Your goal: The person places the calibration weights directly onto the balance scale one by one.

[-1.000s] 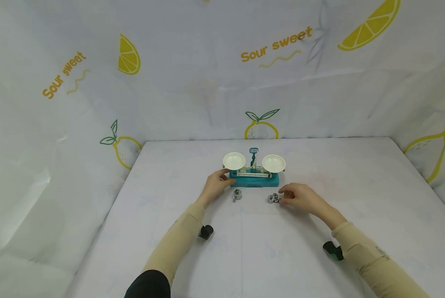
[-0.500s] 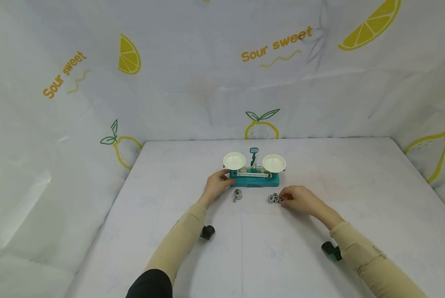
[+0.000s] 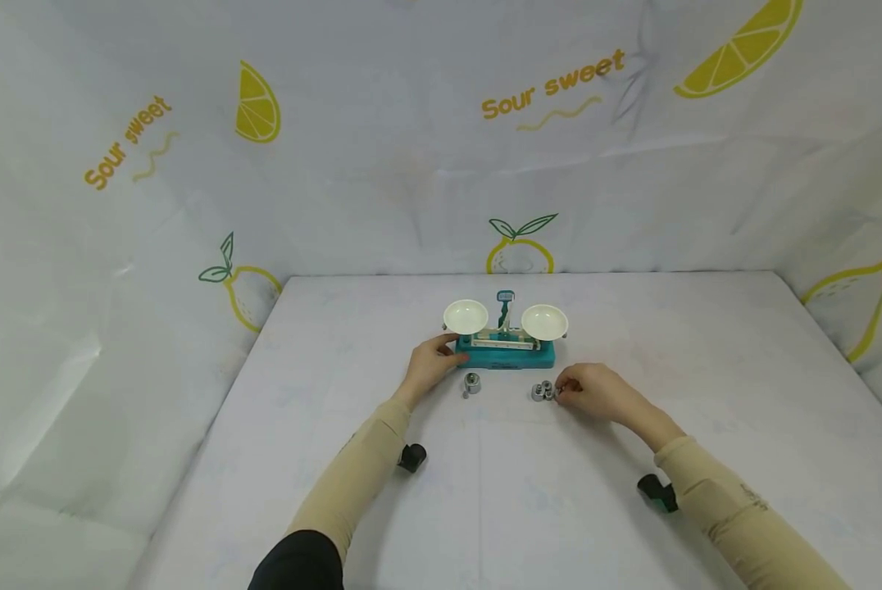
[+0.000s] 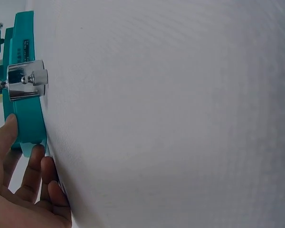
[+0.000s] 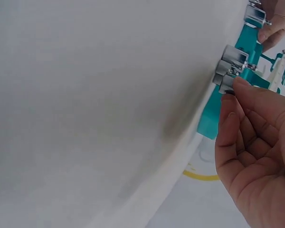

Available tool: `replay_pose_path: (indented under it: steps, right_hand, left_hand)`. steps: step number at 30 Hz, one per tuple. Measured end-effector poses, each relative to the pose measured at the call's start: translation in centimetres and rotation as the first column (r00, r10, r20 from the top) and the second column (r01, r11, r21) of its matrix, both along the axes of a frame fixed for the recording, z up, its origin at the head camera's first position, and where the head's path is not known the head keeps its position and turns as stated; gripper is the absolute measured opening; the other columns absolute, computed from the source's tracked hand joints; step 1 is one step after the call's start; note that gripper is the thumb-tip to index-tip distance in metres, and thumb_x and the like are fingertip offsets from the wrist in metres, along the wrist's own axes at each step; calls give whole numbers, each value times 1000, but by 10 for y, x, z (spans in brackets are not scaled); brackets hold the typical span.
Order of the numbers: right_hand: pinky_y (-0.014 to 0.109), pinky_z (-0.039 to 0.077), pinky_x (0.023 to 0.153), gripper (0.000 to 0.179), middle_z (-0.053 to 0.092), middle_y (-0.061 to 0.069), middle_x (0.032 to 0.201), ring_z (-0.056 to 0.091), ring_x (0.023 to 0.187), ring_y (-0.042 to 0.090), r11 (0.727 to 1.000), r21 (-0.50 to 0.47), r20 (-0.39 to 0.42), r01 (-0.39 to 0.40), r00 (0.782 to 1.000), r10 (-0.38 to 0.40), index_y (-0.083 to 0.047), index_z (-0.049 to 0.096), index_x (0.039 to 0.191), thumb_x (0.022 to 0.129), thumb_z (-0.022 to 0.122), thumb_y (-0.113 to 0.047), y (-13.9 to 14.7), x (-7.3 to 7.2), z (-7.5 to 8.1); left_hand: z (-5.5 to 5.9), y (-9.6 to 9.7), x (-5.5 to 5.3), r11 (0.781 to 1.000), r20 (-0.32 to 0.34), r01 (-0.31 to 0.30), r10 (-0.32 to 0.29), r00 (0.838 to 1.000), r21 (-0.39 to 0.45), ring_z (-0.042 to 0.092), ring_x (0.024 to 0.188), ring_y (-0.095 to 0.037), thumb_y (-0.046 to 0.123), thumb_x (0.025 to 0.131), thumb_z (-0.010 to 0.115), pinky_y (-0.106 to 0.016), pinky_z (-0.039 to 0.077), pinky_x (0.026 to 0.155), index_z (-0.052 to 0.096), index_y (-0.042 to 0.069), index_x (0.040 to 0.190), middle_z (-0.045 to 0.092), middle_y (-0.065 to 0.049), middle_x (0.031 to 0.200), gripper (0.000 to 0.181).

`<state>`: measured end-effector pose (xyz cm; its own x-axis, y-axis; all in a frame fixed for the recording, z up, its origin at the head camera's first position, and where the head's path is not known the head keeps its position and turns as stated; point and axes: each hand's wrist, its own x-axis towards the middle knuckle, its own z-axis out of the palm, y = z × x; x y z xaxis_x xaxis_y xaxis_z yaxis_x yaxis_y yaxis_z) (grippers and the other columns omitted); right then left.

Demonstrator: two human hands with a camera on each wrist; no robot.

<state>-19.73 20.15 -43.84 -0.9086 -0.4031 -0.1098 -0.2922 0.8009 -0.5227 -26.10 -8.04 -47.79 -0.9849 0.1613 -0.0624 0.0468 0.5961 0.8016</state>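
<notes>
A teal balance scale (image 3: 518, 359) with two white pans stands toward the back of the table. My left hand (image 3: 428, 366) grips the left end of its base, thumb on the front face in the left wrist view. Just before that end sit a large metal weight (image 4: 19, 88) and a smaller weight (image 4: 41, 77). My right hand (image 3: 596, 393) is in front of the scale's right end, thumb and index finger pinching a small metal weight (image 5: 226, 85). It is at the edge of a cluster of metal weights (image 5: 234, 56), close together on the table.
The white table (image 3: 478, 492) reaches a white backdrop (image 3: 382, 197) printed with lemons and lettering, which also rises at both sides. A black wrist device (image 3: 413, 458) is at my left forearm, and another black device (image 3: 657, 492) is at my right.
My right hand's thumb and index finger have closed together at the small weight beside the cluster. My left hand keeps its grip on the scale, which has not moved.
</notes>
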Motion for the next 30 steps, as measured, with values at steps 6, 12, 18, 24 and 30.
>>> replay_pose_path:
  steps: [6,12,18,24,30]
  right_hand:
    - [33,52,70,13,68,6,85,61,78,16,1000,0,-69,-14,998,14,-1,67,95,85,65,-8,3,0,17]
    - [34,52,71,17,68,6,88,61,81,17,999,-45,-105,-5,994,0,-1,67,99,87,64,-12,4,-4,37]
    - [35,51,70,20,68,10,90,61,81,19,998,-66,-152,16,988,-26,0,66,103,88,63,-13,1,-15,57]
    - [36,51,72,22,67,12,92,60,82,21,996,-70,-142,49,988,-59,1,65,105,89,62,-15,-2,-27,66]
    - [36,51,72,23,67,14,94,61,84,23,995,-85,-129,59,989,-70,2,64,106,90,60,-15,-4,-39,67]
  left_hand:
    - [2,0,1,1000,8,-1,1,1000,0,52,78,-13,28,83,70,-19,40,63,58,14,127,66,-11,94,48]
    - [3,0,1,1000,15,-6,6,1000,-7,52,78,-14,28,84,69,-20,41,63,57,14,128,66,-11,94,48]
    - [5,-1,2,1000,19,-10,11,1000,-14,53,80,-15,28,84,69,-21,41,65,57,14,128,65,-11,96,48]
    - [4,0,2,1000,26,-4,4,1000,-13,55,83,-16,29,84,69,-23,43,68,56,15,129,65,-11,98,48]
    - [3,-1,0,1000,34,-2,2,999,-16,56,86,-18,31,84,69,-24,44,70,56,16,129,65,-11,100,50]
